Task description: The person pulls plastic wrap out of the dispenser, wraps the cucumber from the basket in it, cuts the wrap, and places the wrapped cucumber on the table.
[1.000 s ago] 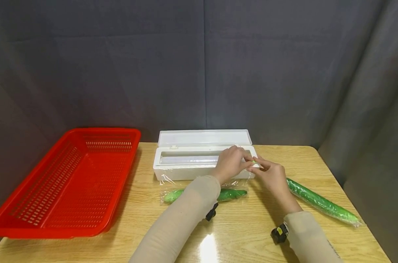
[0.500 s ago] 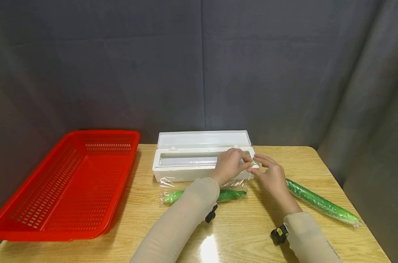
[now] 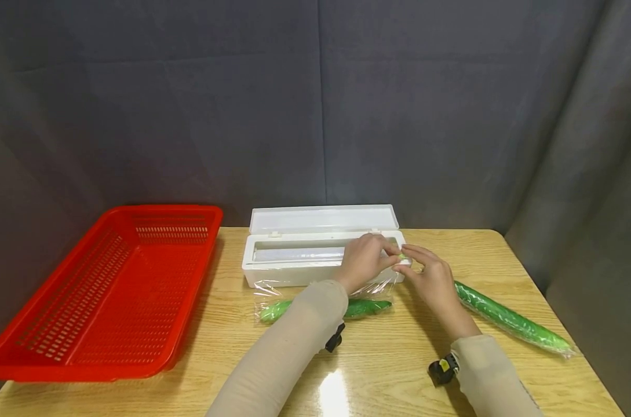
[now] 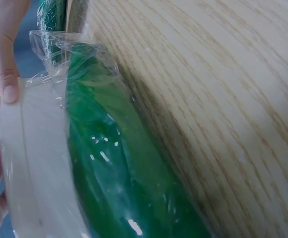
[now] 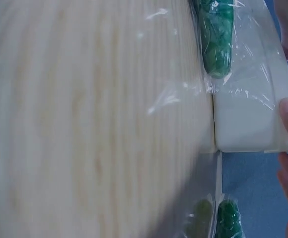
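Note:
A white cling film box [image 3: 294,275] stands with its lid [image 3: 323,220] up and a film roll [image 3: 294,253] inside. At its right end my left hand [image 3: 364,262] pinches a small yellow-green slider [image 3: 401,256] on the front edge, largely hidden by the fingers. Right beside it my right hand [image 3: 429,278] grips the box's corner, its thumb [image 4: 9,91] against the front wall. Clear film hangs down the front over a cucumber [image 3: 367,308], which my left forearm partly covers. In the right wrist view the cucumber [image 5: 217,44] lies along the box under the film.
A red plastic basket [image 3: 190,301] stands on the left of the wooden table [image 3: 398,376]. A film-wrapped cucumber [image 3: 513,319] lies slantwise on the right near the table's edge. A grey curtain [image 3: 425,116] hangs behind.
Both hands stay at the box's right end. The right index finger has lifted and straightened slightly. The box, cucumbers and basket keep their places.

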